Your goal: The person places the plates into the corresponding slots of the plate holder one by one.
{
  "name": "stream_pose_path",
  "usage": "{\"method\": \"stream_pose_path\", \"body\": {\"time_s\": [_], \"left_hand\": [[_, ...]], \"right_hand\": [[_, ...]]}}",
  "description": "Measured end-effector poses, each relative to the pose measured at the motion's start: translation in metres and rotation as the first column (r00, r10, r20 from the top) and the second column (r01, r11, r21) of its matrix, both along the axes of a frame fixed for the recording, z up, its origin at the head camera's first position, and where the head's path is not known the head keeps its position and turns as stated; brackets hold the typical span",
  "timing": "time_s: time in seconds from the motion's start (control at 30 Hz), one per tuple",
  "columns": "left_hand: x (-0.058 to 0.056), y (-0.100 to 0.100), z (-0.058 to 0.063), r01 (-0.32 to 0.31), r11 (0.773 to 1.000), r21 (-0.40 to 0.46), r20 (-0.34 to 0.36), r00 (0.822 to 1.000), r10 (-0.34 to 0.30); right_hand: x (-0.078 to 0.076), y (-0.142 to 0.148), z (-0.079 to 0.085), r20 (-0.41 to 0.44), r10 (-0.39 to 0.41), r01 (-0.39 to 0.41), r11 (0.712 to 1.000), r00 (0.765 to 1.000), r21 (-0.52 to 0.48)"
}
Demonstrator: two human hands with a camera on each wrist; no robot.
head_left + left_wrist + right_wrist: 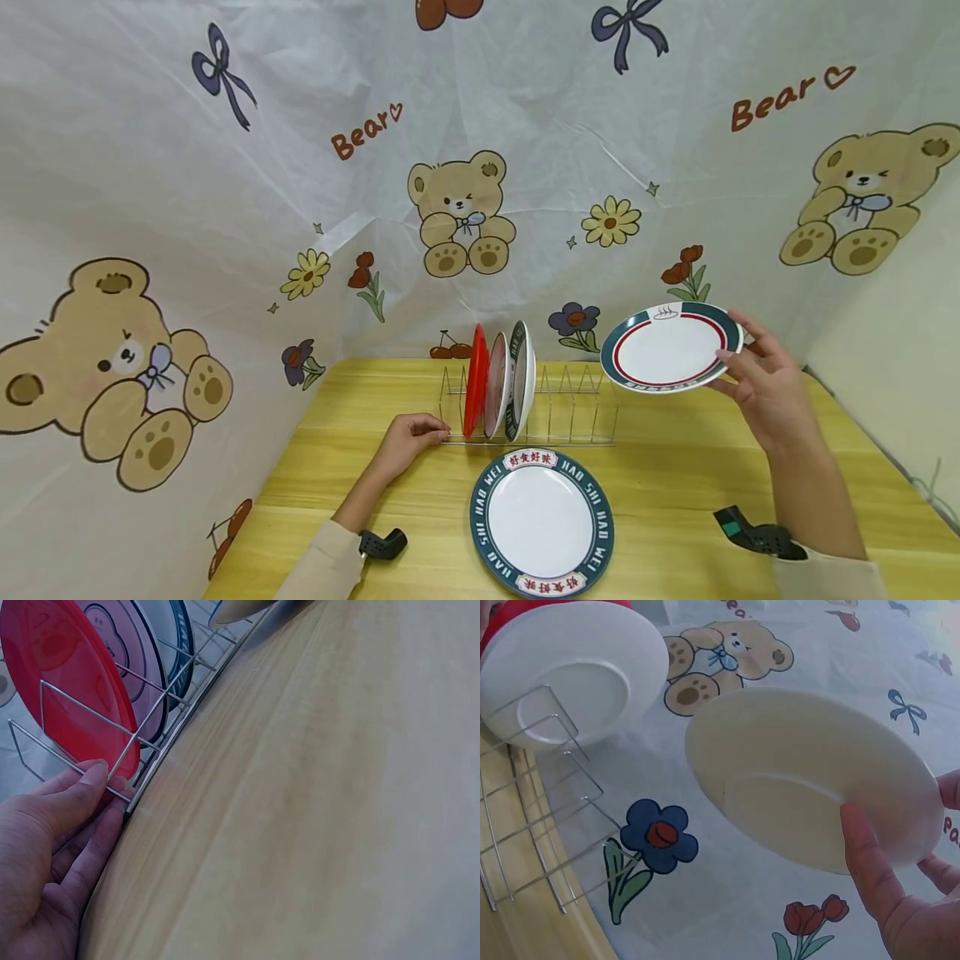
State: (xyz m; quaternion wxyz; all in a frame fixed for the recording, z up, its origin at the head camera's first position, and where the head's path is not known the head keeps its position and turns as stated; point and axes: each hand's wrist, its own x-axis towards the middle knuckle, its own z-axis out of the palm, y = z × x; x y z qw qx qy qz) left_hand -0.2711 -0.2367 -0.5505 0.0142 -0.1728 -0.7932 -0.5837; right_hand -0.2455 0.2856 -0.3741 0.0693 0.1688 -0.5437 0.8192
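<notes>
My right hand (772, 392) grips the right edge of a white plate (667, 350) with a teal rim and a red ring, held tilted above the table. Its plain white underside faces the right wrist view. With thumb and fingertips, my left hand (67, 832) pinches the left end of the wire dish rack (570, 417). Standing in the rack's left part are a red plate (71, 675), a pink plate (495, 383) and a white plate with a green patterned rim (525, 375). Another teal-rimmed plate (540, 521) lies flat in front of the rack.
The rack's right-hand slots hold no plates. Behind the wooden table (675, 517) hangs a white cloth (540, 108) printed with bears and flowers. A cable (933, 492) runs along the right edge.
</notes>
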Motion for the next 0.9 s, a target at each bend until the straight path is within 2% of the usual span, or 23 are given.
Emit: {"method": "stream_pose_path", "body": {"time_s": [0.2,0.43,0.67,0.9], "left_hand": [[0.000,-0.001,-0.001,-0.005,1.000,0.000,0.003,1.000,0.005],[-0.001,-0.001,-0.001,0.010,1.000,0.017,0.002,1.000,-0.010],[-0.004,-0.001,0.003,0.010,1.000,0.009,-0.017,1.000,-0.010],[-0.001,0.000,-0.001,0.011,1.000,0.009,-0.007,1.000,-0.010]], "right_hand": [[0.005,-0.018,0.001,-0.020,0.027,-0.026,0.999,0.999,0.028],[0.006,-0.042,-0.002,-0.039,-0.011,0.017,0.988,0.999,0.151],[0.003,-0.066,-0.012,-0.041,-0.041,0.052,0.952,0.998,0.302],[0.002,-0.083,-0.018,-0.043,-0.043,0.057,0.915,0.998,0.399]]}}
